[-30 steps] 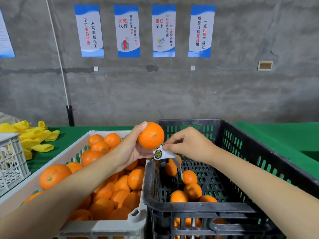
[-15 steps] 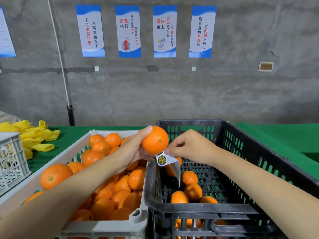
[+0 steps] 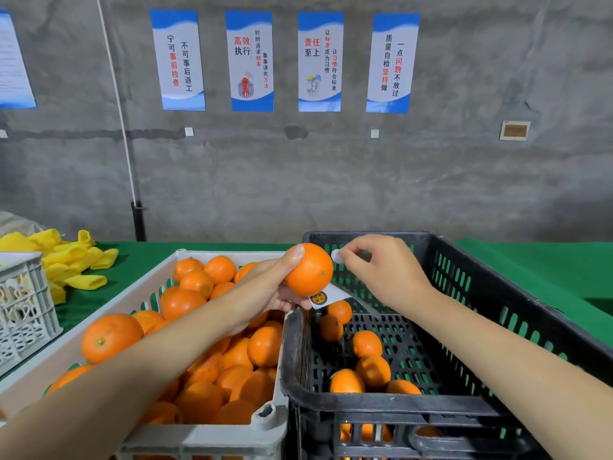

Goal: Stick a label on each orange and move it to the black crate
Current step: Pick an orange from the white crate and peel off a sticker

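The orange (image 3: pixel 310 270) is held up over the seam between the two crates, above the near-left corner of the black crate (image 3: pixel 381 408). The left hand (image 3: pixel 265 290) grips it with the thumb over the top and the fingers curled underneath. A white backing strip (image 3: pixel 328 298) carrying a yellow-and-black sticker pokes out just below the fruit, apparently trapped against those fingers. The right hand (image 3: pixel 384 273) pinches a small pale label (image 3: pixel 336 256) between thumb and forefinger, just beside the orange's upper right shoulder; whether it touches the skin yet cannot be told. The fruit looks firm and round, with modest weight, so a cradling grip across its widest part should hold it without squeezing. Its peel is dimpled and slightly glossy, and probably takes adhesive best on a smooth patch away from the stem end. The label is the delicate piece: thin, floppy and sticky on one face, likely to fold onto itself or cling to a fingertip. It is best held by its very edge and pressed down from the centre outward. Several oranges (image 3: pixel 366 343) already lie on the black crate's perforated floor, while the white crate (image 3: pixel 205 438) to the left holds a deep pile. Setting the fruit down low rather than dropping it would spare bruising and keep the sticker seated.
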